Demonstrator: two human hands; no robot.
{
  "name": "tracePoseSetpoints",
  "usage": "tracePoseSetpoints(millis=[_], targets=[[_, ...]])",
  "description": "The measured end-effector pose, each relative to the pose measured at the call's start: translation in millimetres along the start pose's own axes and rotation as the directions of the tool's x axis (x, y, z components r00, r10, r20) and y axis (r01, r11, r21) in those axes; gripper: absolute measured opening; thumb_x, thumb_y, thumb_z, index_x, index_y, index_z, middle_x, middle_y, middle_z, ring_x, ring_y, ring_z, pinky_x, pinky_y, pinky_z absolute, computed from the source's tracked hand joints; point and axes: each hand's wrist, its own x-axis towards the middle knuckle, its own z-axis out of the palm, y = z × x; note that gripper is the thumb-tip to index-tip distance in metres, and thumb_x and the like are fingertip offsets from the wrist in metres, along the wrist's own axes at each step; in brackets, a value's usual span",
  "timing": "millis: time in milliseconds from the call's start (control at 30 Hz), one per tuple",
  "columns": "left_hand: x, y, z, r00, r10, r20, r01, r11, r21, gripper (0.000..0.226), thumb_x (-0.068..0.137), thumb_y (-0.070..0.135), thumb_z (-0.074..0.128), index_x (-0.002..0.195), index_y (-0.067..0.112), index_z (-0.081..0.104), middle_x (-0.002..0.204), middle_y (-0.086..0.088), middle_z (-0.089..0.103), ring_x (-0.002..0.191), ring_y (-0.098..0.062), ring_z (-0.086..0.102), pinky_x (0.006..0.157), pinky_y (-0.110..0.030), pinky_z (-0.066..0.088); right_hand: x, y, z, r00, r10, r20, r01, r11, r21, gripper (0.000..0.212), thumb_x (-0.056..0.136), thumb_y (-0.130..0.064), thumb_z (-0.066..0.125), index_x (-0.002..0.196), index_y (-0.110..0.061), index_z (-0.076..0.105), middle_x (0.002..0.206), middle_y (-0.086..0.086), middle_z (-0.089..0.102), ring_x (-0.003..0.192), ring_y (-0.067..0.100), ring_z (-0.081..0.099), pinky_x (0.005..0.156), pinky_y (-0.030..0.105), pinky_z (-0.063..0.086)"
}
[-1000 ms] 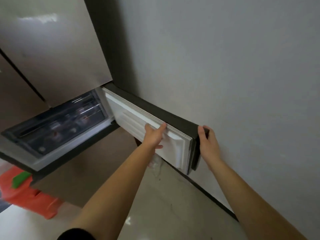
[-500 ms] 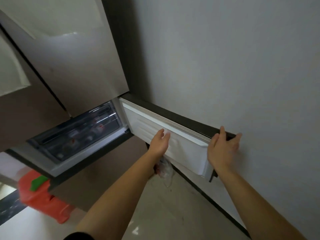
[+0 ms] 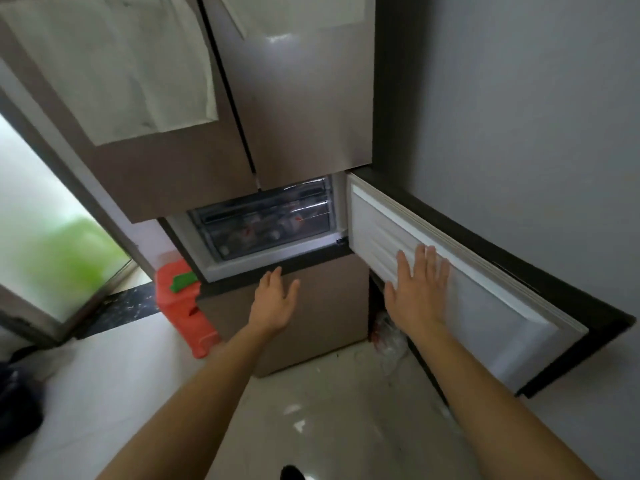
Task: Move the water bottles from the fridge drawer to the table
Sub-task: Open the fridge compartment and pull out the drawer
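Fingers [image 3: 420, 263] of the right hand [image 3: 415, 292] lie straight and slightly apart, seemingly flat on the open door [image 3: 485, 299]; the left hand [image 3: 273, 301] hovers with fingers straight, loosely parted, holding nothing.
Behind the clear plastic front of the fridge drawer [image 3: 242, 245], pushed in just above the left hand, the water bottles [image 3: 273, 228] show only as blurred rounded shapes with red marks. Right of the drawer, the door is a smooth white ribbed liner in a dark frame; released, it could probably swing shut across the drawer and block the pull. The drawer's glossy front looks short on grip, so a jerked pull might set the round, slick bottles rolling or tipping out.
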Motion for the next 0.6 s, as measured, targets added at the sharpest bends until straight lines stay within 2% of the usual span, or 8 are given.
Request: tracePoseSetpoints(millis=[67,100,200,267,333,433,500,600], targets=[[7,-25,-13,0.998,-0.056,-0.004,0.057,0.998,0.031,0.074,0.099,0.05,0.043,0.156,0.011,0.015,0.162,-0.016,0.012,0.149,-0.033,0.016,0.118,-0.048,0.023,12,-37,19,0.992,-0.065,0.106,0.048,0.987,0.156,0.072,0.099,-0.044,0.044,0.158,-0.018,0.012,0.165,0.019,0.002,0.152,0.035,-0.004,0.123,0.051,0.002],[13,-37,-21,0.998,-0.067,-0.013,0.068,0.995,0.067,0.076,0.099,0.052,0.042,0.156,0.013,0.012,0.163,-0.015,0.008,0.149,-0.033,0.014,0.118,-0.05,0.023,18,-54,26,0.984,-0.072,0.16,0.025,0.96,0.279,0.073,0.099,-0.042,0.048,0.158,-0.018,0.013,0.165,0.016,0.005,0.153,0.033,0.0,0.123,0.049,0.008],[42,-66,-44,0.996,-0.022,-0.084,0.039,0.975,0.217,0.077,0.098,0.056,0.04,0.156,0.02,0.004,0.165,-0.009,-0.002,0.15,-0.033,0.009,0.118,-0.055,0.022,42,-101,46,0.922,-0.08,0.379,-0.169,0.798,0.579,0.073,0.096,-0.036,0.058,0.156,-0.018,0.021,0.161,0.01,0.023,0.148,0.028,0.024,0.118,0.041,0.025],[68,-79,-56,0.993,0.042,-0.114,-0.007,0.955,0.296,0.076,0.099,0.055,0.038,0.157,0.022,0.003,0.165,-0.008,-0.004,0.151,-0.031,0.005,0.119,-0.054,0.018,62,-126,59,0.875,-0.076,0.478,-0.295,0.699,0.651,0.068,0.096,-0.033,0.061,0.154,-0.019,0.03,0.155,0.008,0.037,0.14,0.027,0.039,0.114,0.039,0.035],[96,-93,-63,0.991,0.079,-0.105,-0.042,0.947,0.319,0.075,0.099,0.054,0.038,0.157,0.02,0.006,0.165,-0.009,-0.001,0.151,-0.031,0.005,0.119,-0.052,0.018,85,-150,70,0.845,-0.074,0.53,-0.38,0.616,0.691,0.06,0.096,-0.031,0.061,0.15,-0.019,0.038,0.15,0.005,0.046,0.134,0.024,0.047,0.109,0.037,0.04],[136,-113,-59,0.996,0.045,-0.079,-0.032,0.987,0.157,0.074,0.099,0.049,0.044,0.156,0.014,0.013,0.164,-0.013,0.008,0.15,-0.031,0.01,0.119,-0.047,0.018,123,-186,86,0.813,-0.09,0.575,-0.478,0.46,0.748,0.052,0.098,-0.022,0.06,0.147,-0.017,0.042,0.143,0.005,0.05,0.127,0.023,0.052,0.097,0.029,0.042],[163,-125,-51,0.998,-0.028,-0.061,0.025,0.999,-0.046,0.073,0.099,0.043,0.049,0.155,0.009,0.017,0.162,-0.015,0.015,0.149,-0.03,0.015,0.119,-0.042,0.018,148,-207,100,0.816,-0.09,0.572,-0.503,0.379,0.777,0.05,0.097,-0.021,0.06,0.145,-0.018,0.044,0.142,0.005,0.052,0.121,0.021,0.054,0.098,0.033,0.047],[204,-135,-38,0.982,-0.187,0.002,0.175,0.911,-0.374,0.069,0.099,0.035,0.054,0.154,0.009,0.021,0.159,-0.012,0.026,0.146,-0.029,0.026,0.119,-0.042,0.023,181,-232,121,0.823,-0.084,0.562,-0.523,0.274,0.807,0.047,0.099,-0.018,0.057,0.144,-0.02,0.044,0.139,0.004,0.053,0.118,0.017,0.054,0.105,0.039,0.047]])
